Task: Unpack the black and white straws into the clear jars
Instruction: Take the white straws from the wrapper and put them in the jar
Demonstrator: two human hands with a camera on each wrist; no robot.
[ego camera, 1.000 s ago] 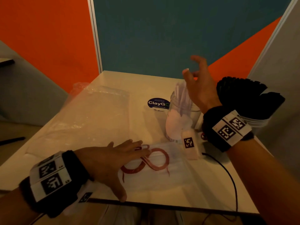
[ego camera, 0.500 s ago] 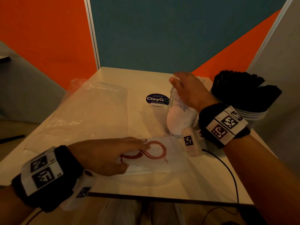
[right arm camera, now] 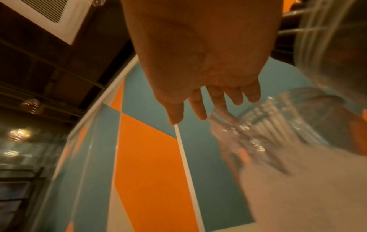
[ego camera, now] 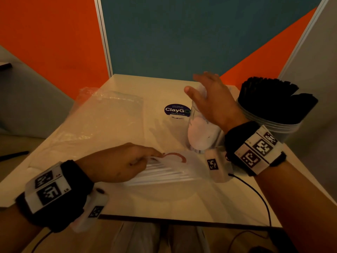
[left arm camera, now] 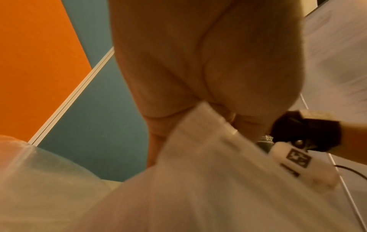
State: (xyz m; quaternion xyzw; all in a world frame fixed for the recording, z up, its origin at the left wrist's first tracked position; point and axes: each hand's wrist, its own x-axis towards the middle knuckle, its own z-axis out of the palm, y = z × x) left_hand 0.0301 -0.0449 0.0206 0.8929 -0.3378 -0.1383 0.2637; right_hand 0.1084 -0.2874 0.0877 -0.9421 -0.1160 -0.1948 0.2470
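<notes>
My left hand (ego camera: 145, 158) pinches the near-left edge of a clear bag of white straws (ego camera: 169, 172) with a red logo, lying on the table's front. In the left wrist view the fingers (left arm camera: 158, 125) curl over the bag (left arm camera: 198, 180). Behind the bag stands a clear jar (ego camera: 200, 137) holding white straws. My right hand (ego camera: 206, 94) is spread over its mouth with straight fingers and holds nothing. The right wrist view shows the right hand's fingers (right arm camera: 216, 100) above the jar's rim (right arm camera: 258, 125). A second clear jar (ego camera: 273, 125) full of black straws stands at the far right.
An empty clear plastic bag (ego camera: 102, 121) lies across the left of the white table (ego camera: 209, 201). A blue ClayGo sticker (ego camera: 176, 110) is on the table beside the jar. A black cable (ego camera: 255, 194) runs from my right wrist over the front edge.
My right hand came down from above onto the white-straw jar and now spreads over its mouth. My left hand went from lying flat on the bag to pinching and lifting its edge.
</notes>
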